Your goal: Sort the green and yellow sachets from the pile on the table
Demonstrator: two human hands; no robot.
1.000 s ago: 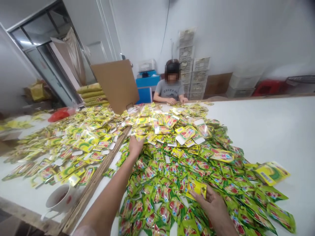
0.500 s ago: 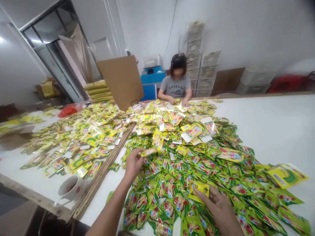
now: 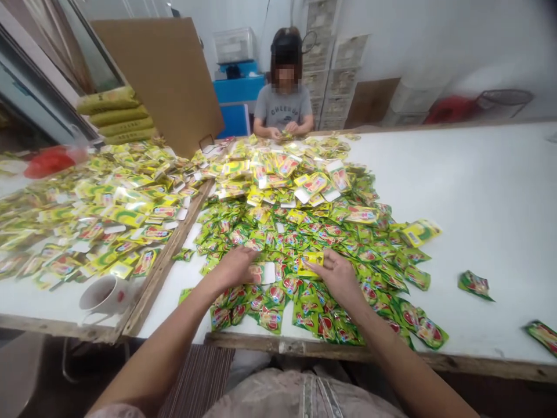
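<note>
My left hand (image 3: 235, 266) grips a small flat carton (image 3: 257, 273) whose white end flap points to the right. Between the thumb and fingers of my right hand (image 3: 342, 277) is a small yellow packet (image 3: 310, 263), held level with the carton and a short way to its right. Under and around both hands spreads a heap of green sachets (image 3: 322, 325) with red pictures. Beyond them lies a pile of yellow cartons (image 3: 278, 168), several with white flaps showing.
Across the white table (image 3: 452, 191) a person (image 3: 285, 107) in a grey shirt handles small items. A wooden strip (image 3: 174, 249) divides off more yellow cartons (image 3: 126, 215) at left, near a white mug (image 3: 102, 296). Single sachets (image 3: 474, 284) lie at right. A cardboard sheet (image 3: 165, 81) stands behind.
My hands have come closer together. The carton in my left hand has turned from edge-on to face up. The view has tilted down, bringing the table's front edge into sight.
</note>
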